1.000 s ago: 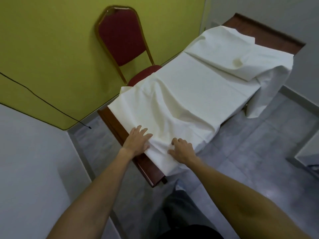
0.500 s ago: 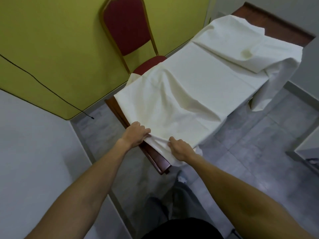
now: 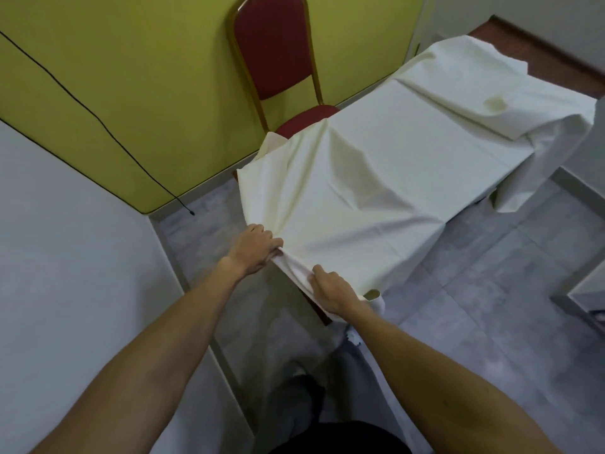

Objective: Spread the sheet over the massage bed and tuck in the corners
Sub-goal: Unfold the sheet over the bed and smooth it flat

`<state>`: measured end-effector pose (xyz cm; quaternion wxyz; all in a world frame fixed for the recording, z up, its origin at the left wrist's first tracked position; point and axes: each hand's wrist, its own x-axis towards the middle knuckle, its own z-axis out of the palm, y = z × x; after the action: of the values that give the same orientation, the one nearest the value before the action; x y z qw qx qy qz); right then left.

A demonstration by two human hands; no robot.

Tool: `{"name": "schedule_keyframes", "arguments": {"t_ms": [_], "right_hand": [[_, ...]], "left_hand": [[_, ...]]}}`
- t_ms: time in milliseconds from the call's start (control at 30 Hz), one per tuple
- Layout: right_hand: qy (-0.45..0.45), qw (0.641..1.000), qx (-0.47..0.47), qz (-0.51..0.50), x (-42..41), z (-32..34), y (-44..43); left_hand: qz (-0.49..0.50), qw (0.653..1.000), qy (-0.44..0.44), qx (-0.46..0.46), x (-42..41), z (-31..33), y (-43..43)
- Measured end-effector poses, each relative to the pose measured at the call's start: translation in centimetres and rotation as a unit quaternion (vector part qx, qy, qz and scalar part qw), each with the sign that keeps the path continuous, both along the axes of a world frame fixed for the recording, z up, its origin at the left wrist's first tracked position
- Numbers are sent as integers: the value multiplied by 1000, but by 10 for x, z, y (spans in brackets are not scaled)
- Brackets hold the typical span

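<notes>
— So, why do the fingers of our left hand point(image 3: 253, 249) curl round the near hem of the sheet point(image 3: 393, 178)?
— To draw it taut; our right hand point(image 3: 330, 293) pinches the same hem just beside it.
— And the rest?
— It lies along the massage bed point(image 3: 553, 52), rumpled near us, a flap hanging off the far right corner. We judge no corner tucked yet. The red chair point(image 3: 278, 57) stands just beside the left edge.

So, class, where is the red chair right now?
In the head view, the red chair stands top centre against the yellow wall, just left of the massage bed, with its seat partly hidden behind the sheet.
</notes>
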<state>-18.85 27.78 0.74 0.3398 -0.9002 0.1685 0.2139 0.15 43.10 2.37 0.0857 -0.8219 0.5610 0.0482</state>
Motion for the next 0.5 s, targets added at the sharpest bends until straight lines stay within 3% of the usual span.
{"name": "schedule_keyframes", "arguments": {"t_ms": [367,500], "right_hand": [[35,999,9,17,-7,-23,66],[8,1000,1,-8,-15,-31,76]], "left_hand": [[29,999,44,-8,-12,-32,74],[22,998,61,13,-18,-43,89]]}}
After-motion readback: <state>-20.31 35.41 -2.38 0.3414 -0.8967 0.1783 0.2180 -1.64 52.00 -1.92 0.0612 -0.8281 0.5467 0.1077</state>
